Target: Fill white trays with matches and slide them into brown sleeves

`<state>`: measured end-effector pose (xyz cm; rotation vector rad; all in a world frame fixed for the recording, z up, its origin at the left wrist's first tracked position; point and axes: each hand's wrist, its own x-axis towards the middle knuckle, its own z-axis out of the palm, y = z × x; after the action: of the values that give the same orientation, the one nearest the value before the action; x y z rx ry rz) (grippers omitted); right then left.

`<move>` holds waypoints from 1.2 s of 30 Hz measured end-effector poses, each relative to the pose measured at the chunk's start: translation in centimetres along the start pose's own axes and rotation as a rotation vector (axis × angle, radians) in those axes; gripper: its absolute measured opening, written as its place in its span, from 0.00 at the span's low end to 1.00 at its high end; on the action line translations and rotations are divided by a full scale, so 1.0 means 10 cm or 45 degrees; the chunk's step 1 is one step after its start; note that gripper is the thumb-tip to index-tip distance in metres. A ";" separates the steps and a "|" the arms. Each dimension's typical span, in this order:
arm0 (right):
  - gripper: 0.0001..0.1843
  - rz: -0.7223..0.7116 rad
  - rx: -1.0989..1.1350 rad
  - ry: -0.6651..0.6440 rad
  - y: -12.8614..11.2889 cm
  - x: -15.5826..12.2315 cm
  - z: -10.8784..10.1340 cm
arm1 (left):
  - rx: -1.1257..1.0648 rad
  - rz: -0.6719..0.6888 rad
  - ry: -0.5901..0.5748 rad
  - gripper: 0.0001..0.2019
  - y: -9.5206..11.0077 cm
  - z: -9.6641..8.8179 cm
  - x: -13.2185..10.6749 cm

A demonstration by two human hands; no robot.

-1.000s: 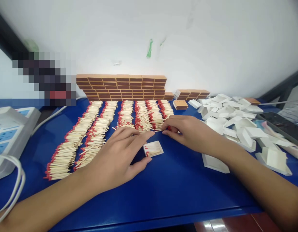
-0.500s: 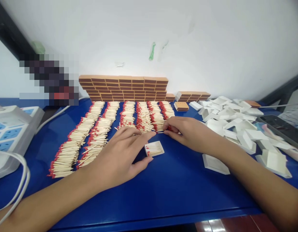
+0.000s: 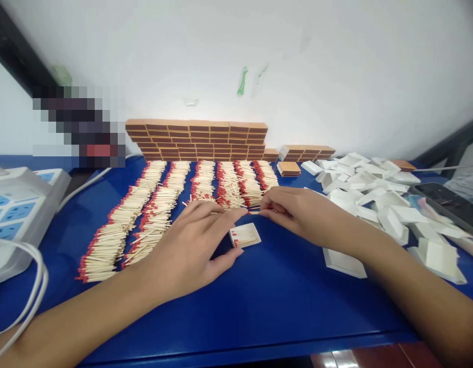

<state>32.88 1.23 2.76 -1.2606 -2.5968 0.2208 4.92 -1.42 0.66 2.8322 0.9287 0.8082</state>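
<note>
Hands rest low on the blue bench (image 3: 259, 306). The left hand (image 3: 190, 245) lies flat, its arm coming in from the left. Its grip is apart, with thumb and first finger spread on either side of the small white tray (image 3: 244, 236). The right hand (image 3: 298, 212) reaches in from the right. Its grip is pinched together on a few matches (image 3: 256, 211), just past the tray. These matches lie sideways, red heads toward the left hand. Beyond both grips lie long match rows (image 3: 160, 204), then a stack of brown boxes (image 3: 198, 139) by the white wall (image 3: 298, 61). Right of the right grip sits a pile of white trays (image 3: 370, 186). Far left of the left grip is a power strip (image 3: 18, 204).
</note>
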 end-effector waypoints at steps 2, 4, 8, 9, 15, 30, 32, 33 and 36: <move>0.06 -0.041 0.027 -0.004 -0.09 -0.03 -0.01 | -0.003 -0.003 0.003 0.24 0.00 0.00 0.00; 0.06 -0.101 0.040 -0.026 -0.20 -0.05 0.01 | -0.020 -0.007 -0.002 0.25 0.01 -0.01 0.00; 0.06 -0.193 0.025 -0.054 -0.37 -0.07 0.08 | -0.037 -0.013 -0.015 0.27 0.00 -0.01 0.00; 0.06 -0.194 0.035 -0.051 -0.38 -0.06 0.09 | -0.038 -0.014 -0.014 0.27 0.00 -0.01 0.00; 0.07 -0.062 0.000 0.162 -0.13 -0.03 0.05 | -0.030 -0.006 -0.009 0.26 -0.01 0.01 -0.01; 0.08 0.041 -0.093 0.071 0.09 0.06 0.10 | -0.007 0.007 0.000 0.26 0.00 -0.01 -0.01; 0.09 0.012 -0.086 0.069 0.10 0.06 0.10 | -0.008 0.002 -0.001 0.26 0.00 0.00 0.00; 0.09 0.001 -0.082 0.071 0.10 0.06 0.10 | -0.008 -0.001 -0.004 0.26 0.00 0.00 0.01; 0.09 -0.016 -0.077 0.086 0.10 0.06 0.10 | -0.010 -0.008 -0.011 0.26 0.00 0.00 0.01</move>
<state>33.00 2.25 1.64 -1.2488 -2.5715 0.0965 4.99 -1.39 0.67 2.8222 0.9309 0.7960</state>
